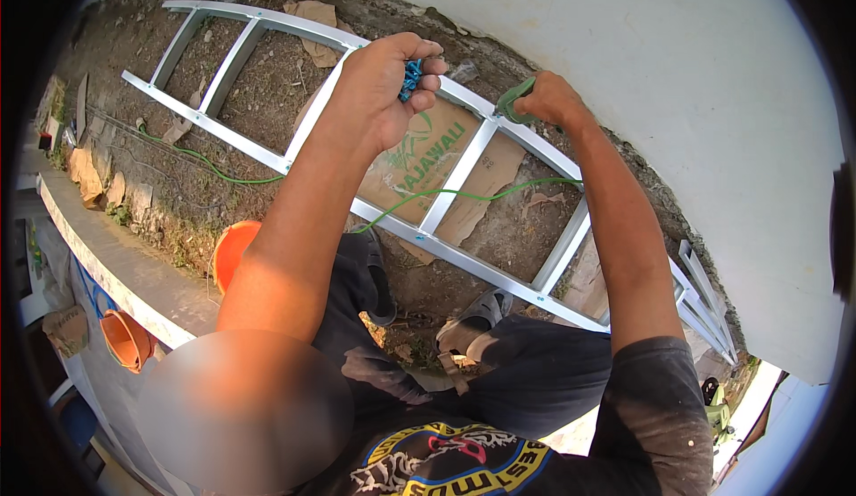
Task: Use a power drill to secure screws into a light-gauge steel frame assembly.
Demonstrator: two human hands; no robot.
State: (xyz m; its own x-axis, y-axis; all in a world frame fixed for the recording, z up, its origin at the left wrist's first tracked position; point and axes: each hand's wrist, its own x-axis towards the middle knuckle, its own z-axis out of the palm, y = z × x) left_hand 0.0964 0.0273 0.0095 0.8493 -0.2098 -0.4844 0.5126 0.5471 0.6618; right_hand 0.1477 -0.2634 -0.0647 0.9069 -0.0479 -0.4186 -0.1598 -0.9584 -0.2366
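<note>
Head view, left hand (385, 86): closed in a fist around a small bunch of blue pieces (412, 77), which peek out between the fingers; what they are is too small to tell.
Right hand (551, 99): curled tight around a green tool handle (515, 103), only part of it showing past the fingers.
Position of hands: both raised over the metal frame (428, 228), left hand above one of its cross bars, right hand just beside the far rail near the white wall (678, 77).
Green cord (464, 194): runs from under the right forearm across the frame, then over the soil toward the left; whether it joins the tool cannot be seen.
Metal frame: a ladder-shaped piece of light metal rails and cross bars, lying flat on the ground alongside the curved wall.
Cardboard (446, 161): a flattened brown sheet under the frame, directly below the two hands.
Soil (214, 68): bare, stony ground beneath and around the frame.
Feet: grey sandals (468, 322) near the frame's near rail, below the hands.
Orange bucket (232, 251): left of the person's left arm, by the edge of a low concrete ledge (116, 264).
More rails (704, 304): a short stack at the right, along the wall.
</note>
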